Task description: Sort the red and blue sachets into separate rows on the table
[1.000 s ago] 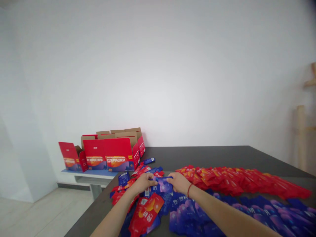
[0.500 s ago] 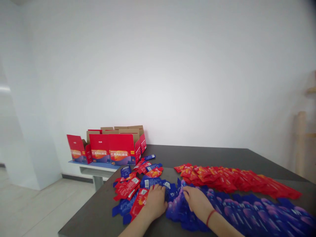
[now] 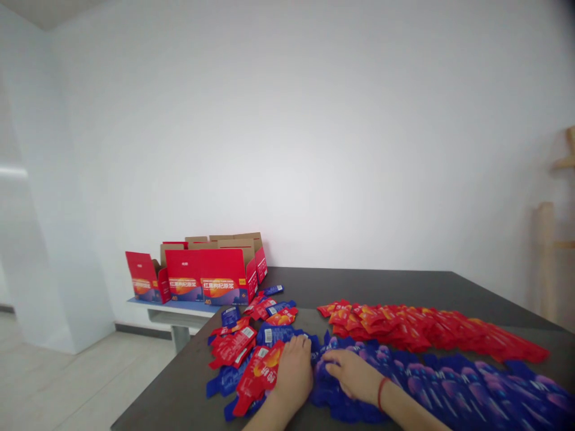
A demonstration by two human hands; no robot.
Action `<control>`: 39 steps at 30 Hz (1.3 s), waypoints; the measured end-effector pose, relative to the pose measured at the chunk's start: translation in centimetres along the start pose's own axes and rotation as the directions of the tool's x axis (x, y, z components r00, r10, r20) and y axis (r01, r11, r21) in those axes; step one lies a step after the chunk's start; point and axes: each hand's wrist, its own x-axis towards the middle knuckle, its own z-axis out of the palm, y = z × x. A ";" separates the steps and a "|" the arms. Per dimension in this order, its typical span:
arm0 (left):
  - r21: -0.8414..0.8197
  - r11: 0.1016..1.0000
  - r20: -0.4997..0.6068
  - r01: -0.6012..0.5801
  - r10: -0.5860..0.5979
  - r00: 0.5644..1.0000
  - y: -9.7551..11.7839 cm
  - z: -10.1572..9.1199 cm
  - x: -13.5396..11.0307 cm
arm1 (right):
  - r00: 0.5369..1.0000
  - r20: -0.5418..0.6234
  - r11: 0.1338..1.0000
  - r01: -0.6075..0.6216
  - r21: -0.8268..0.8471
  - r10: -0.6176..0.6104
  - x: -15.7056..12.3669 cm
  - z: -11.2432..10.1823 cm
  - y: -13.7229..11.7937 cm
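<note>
My left hand (image 3: 294, 368) rests among the loose pouches, fingers together and bent downward. Its fingertips are hidden, at the edge of a blue pouch (image 3: 275, 335), and a red pouch (image 3: 258, 377) lies against its left side. Close by on the right, my right hand (image 3: 353, 372), with a red cord at the wrist, has its thumb and fingers closed at a blue pouch (image 3: 322, 380). That pouch is at the left end of an overlapping row of blue pouches (image 3: 444, 386) printed with purple fruit.
Behind the blue row runs an overlapping row of red pouches (image 3: 417, 326). Mixed red and blue pouches (image 3: 233, 346) lie scattered at the table's left edge. Open red cartons (image 3: 224, 275) stand on a low blue-topped stand (image 3: 193, 307) beyond the dark table (image 3: 359, 284).
My left hand has shifted slightly right, uncovering more of the red pouch. My right hand has moved a little left and down, and the blue pouch raised at its fingers now lies lower.
</note>
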 end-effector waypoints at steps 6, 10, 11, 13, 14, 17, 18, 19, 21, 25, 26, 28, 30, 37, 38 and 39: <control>-0.222 0.971 0.054 0.090 -0.079 0.995 1.9 0.4 -1.6 | 0.953 -0.289 0.909 -0.034 -0.415 -0.096 -1.4 -2.1 -1.0; -0.340 0.928 0.100 0.151 -0.124 0.987 2.5 1.4 -1.3 | 0.956 -0.221 0.918 0.099 -0.384 -0.195 -1.1 -0.6 -0.2; -0.368 0.916 0.105 0.158 -0.128 0.986 2.5 1.8 -1.3 | 0.962 -0.191 0.927 0.115 -0.357 -0.193 -1.1 -0.1 0.1; -0.404 0.900 0.111 0.163 -0.128 0.985 2.6 2.7 -1.3 | 0.970 -0.178 0.938 0.101 -0.331 -0.167 -1.4 0.8 0.5; -0.410 0.897 0.116 0.166 -0.130 0.985 2.6 3.1 -1.4 | 0.969 -0.194 0.940 0.083 -0.332 -0.154 -1.7 1.1 0.6; -0.409 0.894 0.145 0.184 -0.135 0.980 3.0 4.1 -1.5 | 0.962 -0.242 0.938 0.039 -0.345 -0.128 -2.7 1.2 0.5; -0.411 0.892 0.155 0.190 -0.137 0.978 3.3 4.3 -1.5 | 0.961 -0.248 0.937 0.031 -0.349 -0.125 -3.0 1.1 0.6; -0.415 0.889 0.165 0.193 -0.136 0.977 3.6 4.5 -1.4 | 0.960 -0.250 0.935 0.027 -0.354 -0.123 -3.3 0.9 0.6; -0.417 0.889 0.178 0.187 -0.122 0.976 4.3 4.7 -1.2 | 0.962 -0.247 0.930 0.021 -0.367 -0.119 -3.8 0.5 1.0; -0.390 0.904 0.184 0.178 -0.112 0.976 6.1 5.2 -0.8 | 0.965 -0.240 0.920 0.007 -0.392 -0.110 -4.5 -0.3 2.5; -0.391 0.902 0.187 0.180 -0.114 0.976 6.5 5.3 -0.7 | 0.965 -0.236 0.918 0.011 -0.397 -0.114 -4.6 -0.5 3.0; -0.403 0.896 0.195 0.188 -0.116 0.974 7.4 5.6 -0.6 | 0.964 -0.233 0.912 0.021 -0.410 -0.127 -4.9 -0.7 4.1; -0.415 0.893 0.197 0.175 -0.100 0.975 8.3 5.9 -0.5 | 0.961 -0.241 0.906 0.024 -0.422 -0.138 -5.2 -0.9 5.3; -0.538 0.813 0.221 0.224 -0.120 0.968 10.9 7.5 0.9 | 0.951 -0.279 0.893 -0.005 -0.449 -0.135 -5.9 -2.4 8.2; -0.566 0.791 0.228 0.233 -0.121 0.966 10.9 7.5 1.1 | 0.951 -0.280 0.891 -0.013 -0.455 -0.129 -6.0 -2.6 8.2; -0.591 0.768 0.233 0.248 -0.132 0.963 10.6 7.5 1.3 | 0.951 -0.284 0.888 -0.021 -0.459 -0.125 -6.0 -2.7 8.1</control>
